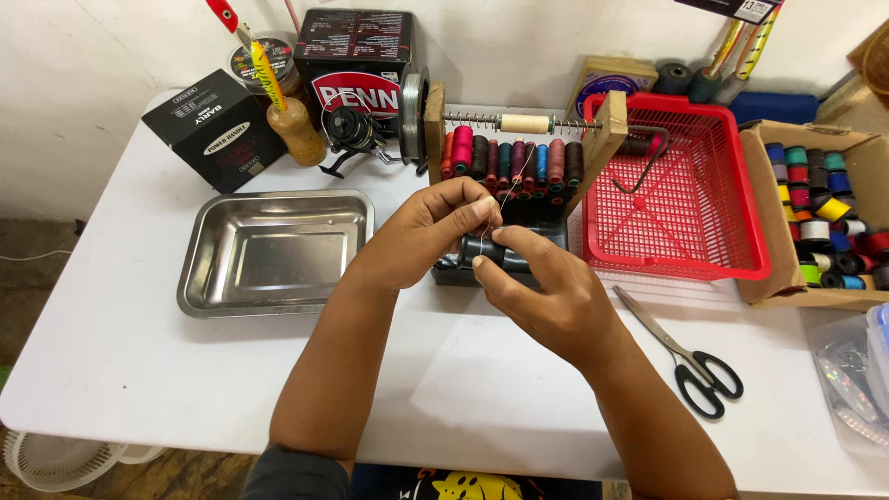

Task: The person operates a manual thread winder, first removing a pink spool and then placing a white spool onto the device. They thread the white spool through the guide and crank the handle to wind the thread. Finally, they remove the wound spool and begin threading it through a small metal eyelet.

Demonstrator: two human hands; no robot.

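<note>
Pinching a pale thread (488, 222), seemingly, both the left hand (428, 231) and right hand (542, 287) work over a white table (139, 352) against a white wall (93, 56); steel tray (274, 250) beside the left hand, scissors (681, 356) beside the right.

A white table (120, 315) fills most of the frame. At its left centre lies a steel tray (275, 252); at the upper left stand a black box (214, 130), a wooden-handled tool (296, 130) and a fishing reel (352, 134). A wooden spool rack (519, 153) stands at the upper middle, a red plastic basket (681, 199) to its right. Black-handled scissors (685, 356) lie at the lower right, and a cardboard box of thread spools (820, 213) sits at the right edge.
</note>
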